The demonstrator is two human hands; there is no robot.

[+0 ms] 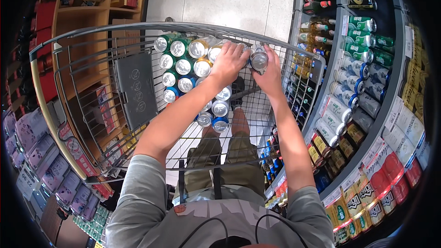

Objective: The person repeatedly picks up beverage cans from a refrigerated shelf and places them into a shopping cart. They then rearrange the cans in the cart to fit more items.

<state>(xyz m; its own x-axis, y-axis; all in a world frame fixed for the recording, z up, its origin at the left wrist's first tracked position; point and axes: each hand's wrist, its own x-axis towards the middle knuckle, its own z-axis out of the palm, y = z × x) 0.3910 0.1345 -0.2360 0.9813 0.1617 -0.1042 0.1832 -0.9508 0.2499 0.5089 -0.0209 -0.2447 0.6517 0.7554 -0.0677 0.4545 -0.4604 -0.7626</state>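
Right hand (272, 79) wrapped around a silver-topped can (259, 61) at the end of the far row

The right fingers curved along the can's outer side and the thumb lay across its near side, so the grasp was about as narrow as the can itself. The can was inside the cart (138, 25), at the right end of the far row, lid toward the camera; its base was hidden, so whether it rested on the wire bottom could not be told.

It looked likely to be dense for its size if full, stiff at both ends and thinner in the wall, where a hard pinch could dent it. Its smooth metal would probably slide if damp. The side just below the rim seemed the surest place for opposed thumb and fingers, away from the pull tab.

Just beside it, the left hand (229, 64) lay palm down over the far row, fingers slightly apart; whether they gripped anything could not be told.

Nearer the body, other cans (183, 67) stood in close rows, lids up. Left of them was a black panel (136, 89). Outside the cart, a wooden shelf (82, 14) held bottles on the left, while green cans (360, 39) lined the shelving on the right.
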